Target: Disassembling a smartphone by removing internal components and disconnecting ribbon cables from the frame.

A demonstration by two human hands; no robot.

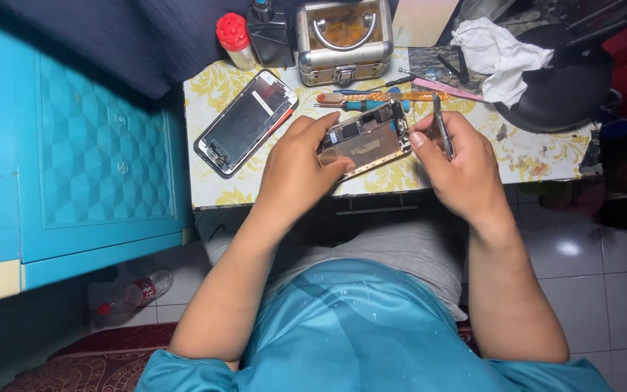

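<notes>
Yellow-patterned table (531, 156) under me: my left hand (295, 170) grips the opened phone body (364, 138), long axis tilted up to the right; my right hand (459, 163) pinches tweezers (440, 127) just beside its right end.

Bare table strip (538, 156) right of the right hand (459, 163), screwdrivers (371, 100) and metal case (344, 33) crowding behind, screen panel (247, 122) left

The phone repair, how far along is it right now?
Done: the screen panel is off and lies apart on the table, left of the work. In hand: the left hand holds the opened phone body, insides showing, while the right hand holds tweezers at its right edge. Left: the body is open and the screen is not back on.
</notes>
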